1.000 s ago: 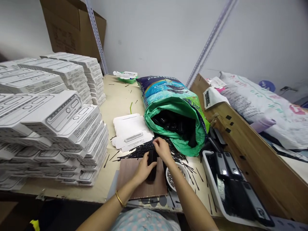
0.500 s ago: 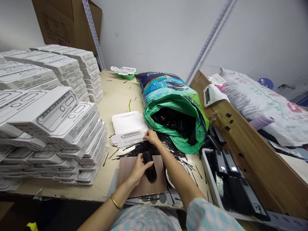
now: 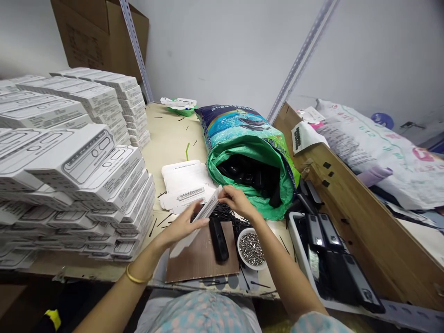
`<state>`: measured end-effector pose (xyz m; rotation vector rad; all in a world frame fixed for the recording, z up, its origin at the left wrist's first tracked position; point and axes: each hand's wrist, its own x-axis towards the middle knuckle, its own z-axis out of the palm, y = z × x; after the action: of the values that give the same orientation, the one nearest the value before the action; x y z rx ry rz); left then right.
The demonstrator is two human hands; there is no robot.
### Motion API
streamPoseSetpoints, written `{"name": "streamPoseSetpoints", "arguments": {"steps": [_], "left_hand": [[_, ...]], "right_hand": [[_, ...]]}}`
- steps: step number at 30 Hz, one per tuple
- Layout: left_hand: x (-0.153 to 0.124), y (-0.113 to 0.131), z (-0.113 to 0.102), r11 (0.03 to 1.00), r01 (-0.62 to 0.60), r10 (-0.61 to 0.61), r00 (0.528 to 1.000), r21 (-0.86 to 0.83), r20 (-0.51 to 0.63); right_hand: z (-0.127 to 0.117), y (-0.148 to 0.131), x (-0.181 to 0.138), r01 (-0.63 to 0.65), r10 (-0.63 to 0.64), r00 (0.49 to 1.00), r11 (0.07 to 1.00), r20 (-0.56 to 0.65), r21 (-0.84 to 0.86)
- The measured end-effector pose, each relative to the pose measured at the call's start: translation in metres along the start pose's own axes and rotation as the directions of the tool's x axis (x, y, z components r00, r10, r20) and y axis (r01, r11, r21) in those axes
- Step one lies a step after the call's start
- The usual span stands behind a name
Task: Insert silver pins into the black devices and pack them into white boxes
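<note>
Both hands hold a flat white carton blank [image 3: 207,209] tilted above the table. My left hand [image 3: 180,225] grips its lower edge, my right hand [image 3: 236,200] pinches its upper end. Below it a long black device [image 3: 219,238] lies on a brown board [image 3: 197,256]. A small pile of more flat carton blanks [image 3: 182,183] lies just behind. Thin black sticks [image 3: 227,212] are heaped behind the board.
Tall stacks of closed white boxes [image 3: 69,166] fill the left. An open green sack [image 3: 255,171] holds black parts. A white bowl of small metal pieces [image 3: 251,249] sits beside the board. A white tray of black devices [image 3: 333,259] stands at right beside a wooden panel [image 3: 364,231].
My left hand let go of the black device, which now lies on the board. My right hand drew a carton blank off the pile, and both hands now hold it.
</note>
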<state>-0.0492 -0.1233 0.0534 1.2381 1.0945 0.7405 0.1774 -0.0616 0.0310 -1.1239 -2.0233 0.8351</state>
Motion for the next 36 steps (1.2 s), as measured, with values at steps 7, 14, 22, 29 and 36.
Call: {"name": "streamPoseSetpoints", "arguments": {"steps": [7, 14, 22, 29, 36], "left_hand": [[-0.015, -0.036, 0.018, 0.632, 0.503, -0.267, 0.855, -0.589, 0.444], [-0.013, -0.04, 0.037, 0.867, 0.204, -0.141, 0.976, -0.455, 0.168], [-0.006, -0.053, 0.041, 0.942, 0.105, -0.112, 0.994, -0.319, -0.004], [-0.007, -0.052, 0.047, 0.968, -0.009, -0.007, 0.998, -0.25, -0.062], [-0.008, -0.055, 0.049, 0.915, 0.111, -0.17, 0.978, -0.389, -0.12]], "right_hand": [[0.024, 0.0, -0.021, -0.125, 0.146, 0.989, 0.757, 0.02, 0.641], [0.077, -0.009, -0.044, -0.174, 0.397, 0.851, 0.831, -0.344, 0.529], [0.106, -0.03, -0.051, -0.189, 0.574, 0.746, 0.667, -0.336, 0.721], [0.111, -0.033, -0.047, -0.185, 0.54, 0.782, 0.679, -0.312, 0.711], [0.103, -0.034, -0.048, -0.135, 0.524, 0.824, 0.549, -0.214, 0.825]]}}
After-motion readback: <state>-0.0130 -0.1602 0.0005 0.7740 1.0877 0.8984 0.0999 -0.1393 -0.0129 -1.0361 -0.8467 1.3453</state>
